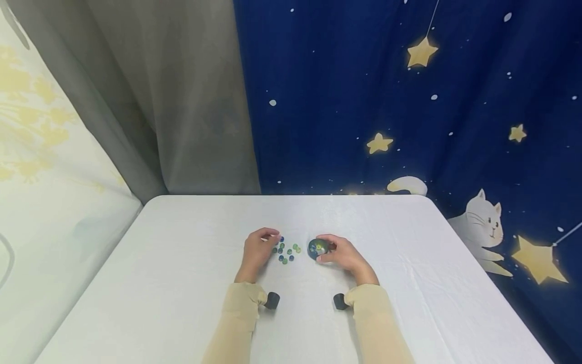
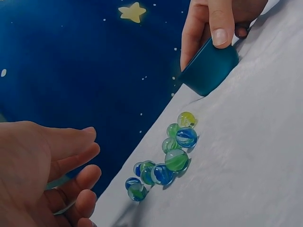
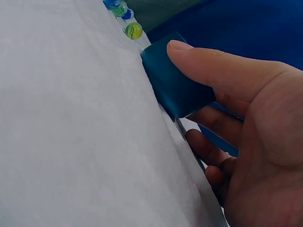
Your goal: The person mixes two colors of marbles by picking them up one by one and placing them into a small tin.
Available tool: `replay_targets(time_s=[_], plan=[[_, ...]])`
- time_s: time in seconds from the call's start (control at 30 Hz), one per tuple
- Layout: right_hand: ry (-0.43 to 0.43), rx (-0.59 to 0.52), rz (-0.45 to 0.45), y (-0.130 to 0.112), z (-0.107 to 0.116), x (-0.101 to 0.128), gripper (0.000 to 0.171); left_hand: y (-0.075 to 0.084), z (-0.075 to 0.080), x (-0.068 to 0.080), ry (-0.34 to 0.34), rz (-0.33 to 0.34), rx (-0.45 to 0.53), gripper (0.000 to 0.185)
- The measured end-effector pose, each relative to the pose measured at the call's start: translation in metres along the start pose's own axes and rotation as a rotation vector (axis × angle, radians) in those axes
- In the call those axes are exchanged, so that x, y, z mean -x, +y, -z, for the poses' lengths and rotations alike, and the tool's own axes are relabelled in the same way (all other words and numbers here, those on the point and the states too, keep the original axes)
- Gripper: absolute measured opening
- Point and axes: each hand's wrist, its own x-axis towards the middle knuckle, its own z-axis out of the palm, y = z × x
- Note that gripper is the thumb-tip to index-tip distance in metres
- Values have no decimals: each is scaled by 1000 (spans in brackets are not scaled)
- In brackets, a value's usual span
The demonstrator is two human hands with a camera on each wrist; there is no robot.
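Observation:
Several glass marbles (image 1: 286, 251), blue and green, lie in a loose cluster on the white table (image 1: 182, 263). My left hand (image 1: 268, 237) is at the cluster's left edge. In the left wrist view its fingers (image 2: 80, 177) are loosely curled beside the marbles (image 2: 165, 156), and I see nothing held in them. Just right of the cluster is a small dark blue cup (image 1: 317, 248) with a few marbles inside. My right hand (image 1: 325, 250) grips this cup, thumb (image 3: 208, 61) pressed on its wall (image 3: 177, 78) and fingers curled behind it. The cup (image 2: 210, 66) looks tipped toward the marbles.
A white cloth covers the table (image 3: 71, 118). Grey curtain (image 1: 182, 101) and dark blue star-and-cat fabric (image 1: 386, 101) hang right behind the far edge. Small black wrist cameras (image 1: 272, 300) sit on both sleeves. Bare cloth stretches left, right and in front of my hands.

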Motion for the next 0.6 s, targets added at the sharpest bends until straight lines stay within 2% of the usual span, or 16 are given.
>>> replay_targets(time_s=[0.33, 0.6], plan=[[-1, -6, -2, -2, 1, 0, 58, 1, 7, 0, -30, 18, -83, 17], [-10, -22, -10, -3, 2, -2, 58, -3, 7, -2, -61, 28, -161, 19]])
